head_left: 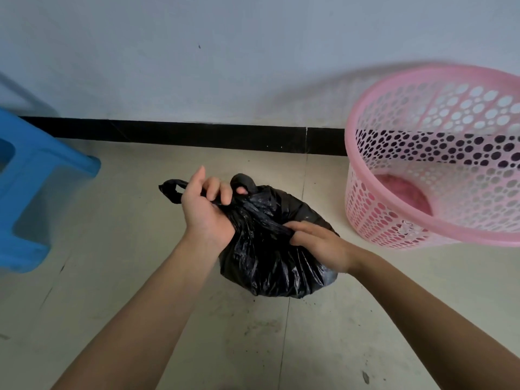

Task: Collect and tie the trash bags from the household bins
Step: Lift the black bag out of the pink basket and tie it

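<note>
Tying step: left hand [206, 205], grip curled round one trash bag [267, 266] handle; right hand [319, 246] pinches another at three o'clock. Next likely: cross and cinch them.

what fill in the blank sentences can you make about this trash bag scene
The left hand and right hand both grip a trash bag coloured ____.
The basket full of holes is coloured ____.
The stool at the left is coloured ____.
Missing words: black, pink, blue.
</note>
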`<state>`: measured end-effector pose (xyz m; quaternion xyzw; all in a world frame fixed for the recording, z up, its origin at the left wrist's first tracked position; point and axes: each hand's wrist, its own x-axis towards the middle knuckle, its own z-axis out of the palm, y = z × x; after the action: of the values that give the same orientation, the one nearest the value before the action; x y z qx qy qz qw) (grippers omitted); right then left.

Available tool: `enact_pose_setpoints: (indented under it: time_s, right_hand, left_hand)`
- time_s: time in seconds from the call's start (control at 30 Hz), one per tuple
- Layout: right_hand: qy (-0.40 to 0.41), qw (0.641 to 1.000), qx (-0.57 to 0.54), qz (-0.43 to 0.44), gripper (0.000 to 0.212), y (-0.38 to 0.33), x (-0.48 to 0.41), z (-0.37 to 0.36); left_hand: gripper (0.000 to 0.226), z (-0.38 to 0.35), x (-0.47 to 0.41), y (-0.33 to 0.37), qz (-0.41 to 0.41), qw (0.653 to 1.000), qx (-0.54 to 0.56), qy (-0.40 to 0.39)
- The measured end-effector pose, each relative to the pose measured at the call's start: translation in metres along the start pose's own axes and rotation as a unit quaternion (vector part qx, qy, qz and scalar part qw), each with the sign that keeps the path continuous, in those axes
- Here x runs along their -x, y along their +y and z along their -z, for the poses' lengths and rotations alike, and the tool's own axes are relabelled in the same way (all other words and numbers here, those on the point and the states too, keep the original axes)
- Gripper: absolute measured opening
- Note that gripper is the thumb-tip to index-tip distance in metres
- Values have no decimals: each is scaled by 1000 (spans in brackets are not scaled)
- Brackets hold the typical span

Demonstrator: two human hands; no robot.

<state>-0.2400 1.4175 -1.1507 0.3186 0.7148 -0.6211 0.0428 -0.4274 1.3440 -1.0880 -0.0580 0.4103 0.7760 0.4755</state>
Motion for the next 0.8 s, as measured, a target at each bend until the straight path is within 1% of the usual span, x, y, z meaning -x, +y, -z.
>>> enact_pose_setpoints:
  time_s: [0.07,0.13,0.17,0.2,0.27,0.3,0.33,0.37,0.4,0.43,0.47,0.5,0.53,0.57,0.63,0.7,0.77,0.8]
  right_hand:
    - [-22,997,-68,-15,35,-1,1,5]
    - [-2,997,-72,-16,43,-1,1,10]
    - [26,998,-51,-10,43,1,-1,10]
    - [70,997,-34,-7,37,2,-2,9]
    - [200,979,28,22,17,10,-7,4]
    - [260,961,70,60,24,9,-7,2]
    - [296,942,111,112,41,11,-8,0]
    - [308,924,150,172,54,13,-10,1]
    - [297,908,195,222,60,12,-12,1]
    - [271,896,247,251,57,10,-13,1]
    - [243,884,298,266,50,11,-14,-1]
    - [210,879,338,264,44,14,-17,-3]
    - [175,883,355,251,40,16,-17,-7]
    - [144,894,357,229,39,19,-17,-10]
    - [115,921,323,185,39,20,-16,-11]
    - [112,952,248,142,37,16,-16,-5]
    - [112,968,191,122,33,13,-16,-2]
    - [104,971,180,118,31,11,-15,-2]
  left_hand:
    - [57,1,1,1,-9,999,-40,4]
    - [58,3,2,1,-6,997,-83,-4]
    - [58,3,1,1,-6,995,-101,-8]
    - [58,3,1,1,-9,993,-118,-11]
    - [58,3,2,1,-17,990,-138,-21]
    - [58,3,2,1,-19,989,-142,-27]
    - [59,3,2,2,-18,989,-145,-33]
    - [59,3,2,4,-17,989,-145,-37]
    - [59,3,2,6,-18,989,-144,-37]
    - [58,3,2,7,-23,989,-140,-34]
    - [58,4,1,7,-29,991,-130,-28]
    - [57,5,0,6,-32,993,-114,-19]
    - [57,6,1,5,-31,995,-98,-9]
    - [57,8,1,2,-24,996,-84,-4]
    - [57,10,3,-1,-11,998,-61,0]
    - [57,10,5,1,-15,999,-40,0]
    - [58,9,6,6,-27,999,-19,-6]
    - [59,7,6,7,-30,999,-8,-16]
